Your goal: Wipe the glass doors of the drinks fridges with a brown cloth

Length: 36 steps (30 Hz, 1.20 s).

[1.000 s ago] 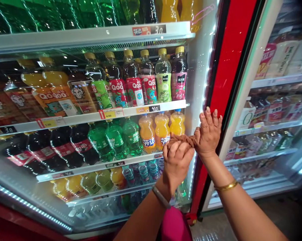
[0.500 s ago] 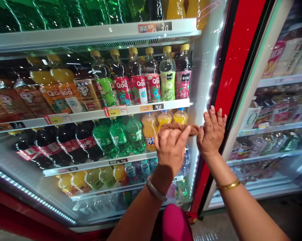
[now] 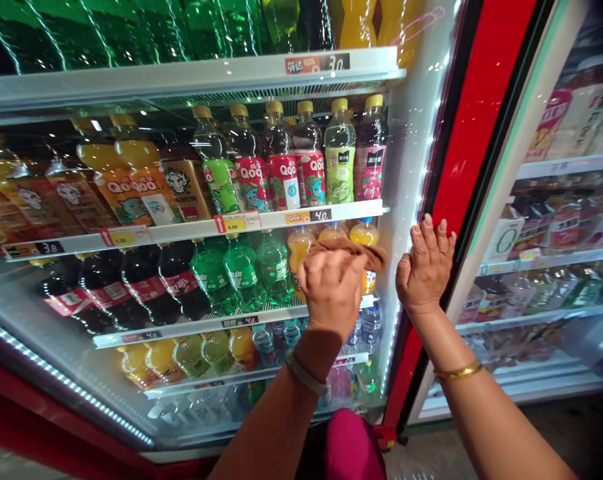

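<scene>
My left hand point(image 3: 331, 287) is closed on a brown cloth point(image 3: 374, 255) and presses it against the glass door point(image 3: 406, 133) of a drinks fridge. The bunched cloth shows above and to the right of my fingers; the rest is hidden under the hand. Behind it, through the glass, stand orange drink bottles point(image 3: 299, 248) with blue caps. To the right, my right hand point(image 3: 425, 267) lies flat with fingers stretched upward at the glass edge and red door frame point(image 3: 474, 133). Nothing is in it.
Inside the fridge are shelves of bottles: Qoo drinks point(image 3: 251, 173), dark cola bottles point(image 3: 141, 280) and green bottles point(image 3: 239, 273). A second fridge point(image 3: 561, 260) stands on the right. A pink-clad knee point(image 3: 354, 447) shows at the bottom, close to the door.
My left hand has slid the cloth slightly left across the glass. My right hand stays in place on the frame. The view has shifted a little.
</scene>
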Available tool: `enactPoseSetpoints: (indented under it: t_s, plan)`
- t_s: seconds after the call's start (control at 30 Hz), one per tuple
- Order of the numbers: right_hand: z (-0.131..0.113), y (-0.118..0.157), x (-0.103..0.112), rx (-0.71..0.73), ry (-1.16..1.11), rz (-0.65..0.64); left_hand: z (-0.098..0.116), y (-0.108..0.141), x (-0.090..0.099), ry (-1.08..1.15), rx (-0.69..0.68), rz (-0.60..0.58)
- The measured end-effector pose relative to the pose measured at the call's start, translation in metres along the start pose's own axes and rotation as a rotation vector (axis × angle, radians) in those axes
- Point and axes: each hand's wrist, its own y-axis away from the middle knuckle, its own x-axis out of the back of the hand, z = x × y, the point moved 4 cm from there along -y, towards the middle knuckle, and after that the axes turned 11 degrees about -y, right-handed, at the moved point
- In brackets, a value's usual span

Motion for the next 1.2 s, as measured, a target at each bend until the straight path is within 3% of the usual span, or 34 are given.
enactPoseSetpoints:
  t_s: [0.13,0.2,0.4,0.47,0.53,0.67,0.73,0.8,0.9,0.97,1.03,1.13,1.2]
  plan:
    - [-0.002,0.004,-0.001,-0.023,-0.009,0.014,0.011,0.055,-0.002,0.049,-0.121,-0.152]
    - [-0.008,0.007,-0.005,-0.086,-0.023,0.041,0.005,0.065,0.003,0.051,-0.102,-0.180]
    - [-0.058,0.013,-0.029,-0.391,-0.075,0.108,-0.030,0.012,0.015,0.012,0.070,0.047]
    - [-0.074,0.013,-0.034,-0.362,-0.072,0.137,-0.031,0.008,0.011,0.024,0.043,0.080]
    - [-0.081,0.015,-0.036,-0.304,-0.058,0.163,-0.028,0.023,0.006,0.042,-0.016,0.056]
    - [-0.079,0.020,-0.035,-0.239,-0.061,0.139,-0.024,0.079,0.007,0.099,-0.119,-0.161]
    - [-0.079,0.023,-0.034,-0.192,-0.058,0.116,-0.031,0.090,0.016,0.122,-0.127,-0.211]
    - [-0.081,0.026,-0.033,-0.136,-0.053,0.104,-0.044,0.080,0.028,0.110,-0.075,-0.147]
    - [-0.083,0.028,-0.033,-0.087,-0.053,0.082,-0.066,0.041,0.041,0.039,0.067,0.008]
    - [-0.082,0.029,-0.034,-0.080,-0.055,0.072,-0.075,0.020,0.043,0.010,0.150,0.076]
    - [-0.080,0.029,-0.034,-0.086,-0.060,0.068,-0.074,0.019,0.039,0.019,0.131,0.085]
    - [-0.080,0.030,-0.033,-0.101,-0.069,0.078,-0.059,0.054,0.029,0.059,-0.027,0.011]
    - [-0.080,0.030,-0.032,-0.102,-0.072,0.089,-0.052,0.087,0.026,0.078,-0.032,-0.066]
